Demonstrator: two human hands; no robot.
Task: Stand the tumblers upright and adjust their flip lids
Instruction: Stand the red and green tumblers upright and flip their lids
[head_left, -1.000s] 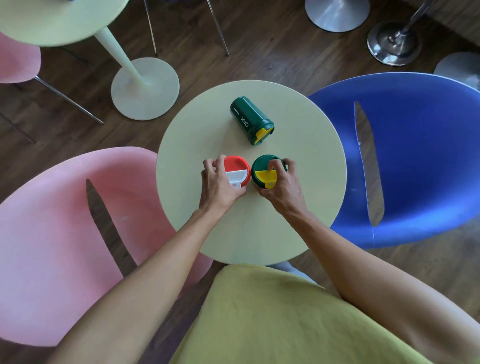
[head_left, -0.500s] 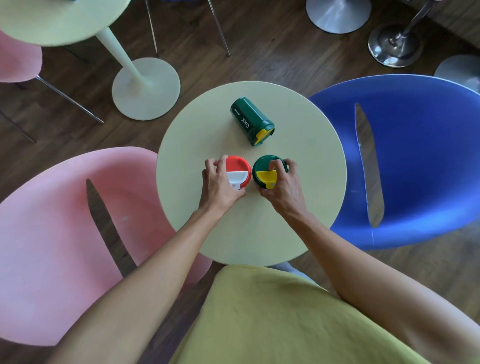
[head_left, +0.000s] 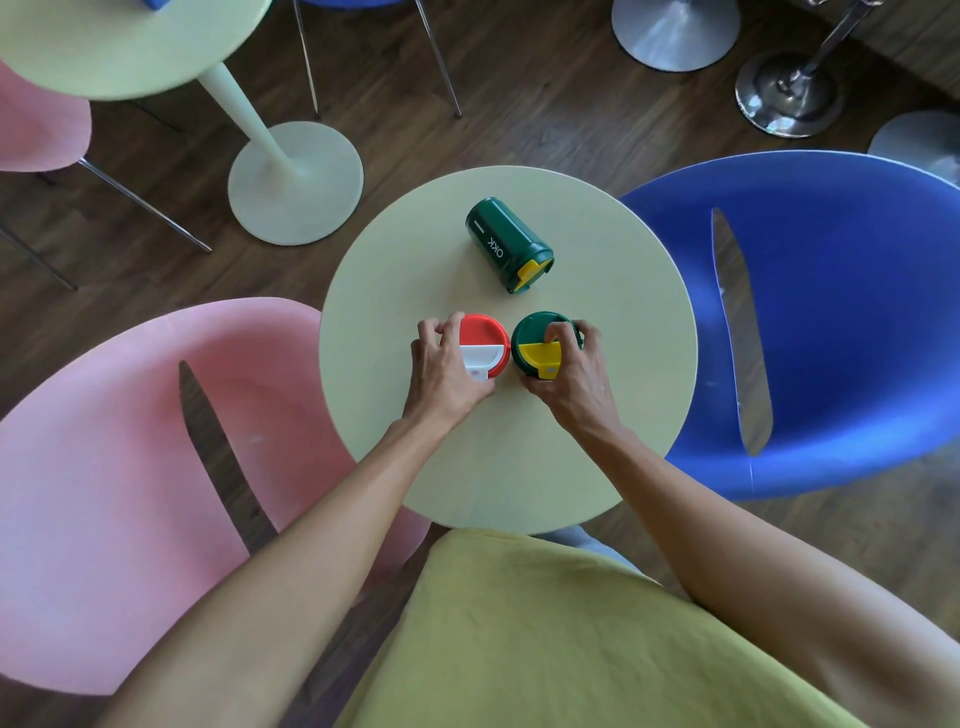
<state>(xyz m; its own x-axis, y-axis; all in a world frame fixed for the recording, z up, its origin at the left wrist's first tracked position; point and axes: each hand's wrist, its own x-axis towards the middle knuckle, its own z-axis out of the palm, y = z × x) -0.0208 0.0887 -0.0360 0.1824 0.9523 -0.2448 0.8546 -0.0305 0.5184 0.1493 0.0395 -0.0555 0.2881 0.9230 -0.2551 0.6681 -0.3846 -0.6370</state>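
A person leans over a small round table (head_left: 597, 441) with three tumblers on it. Two stand upright side by side near the middle, a little toward the near edge. The left hand (head_left: 447, 371) is wrapped around the left side of the red tumbler (head_left: 483, 332), fingers curled over its rim and thumb by the tab of its white flip lid (head_left: 480, 358), which lies flat. The right hand (head_left: 574, 374) grips the green tumbler (head_left: 532, 330) just beside it, fingers curled around the far and right side, one fingertip on the lid top at the hinge of the yellow flip lid (head_left: 540, 355). That lid seems to lie flat too, though from straight overhead this is hard to judge. The two tumblers are close but appear not to touch. A second green tumbler (head_left: 501, 244) lies on its side toward the far edge, apart from both hands, its lid end pointing toward the near right.
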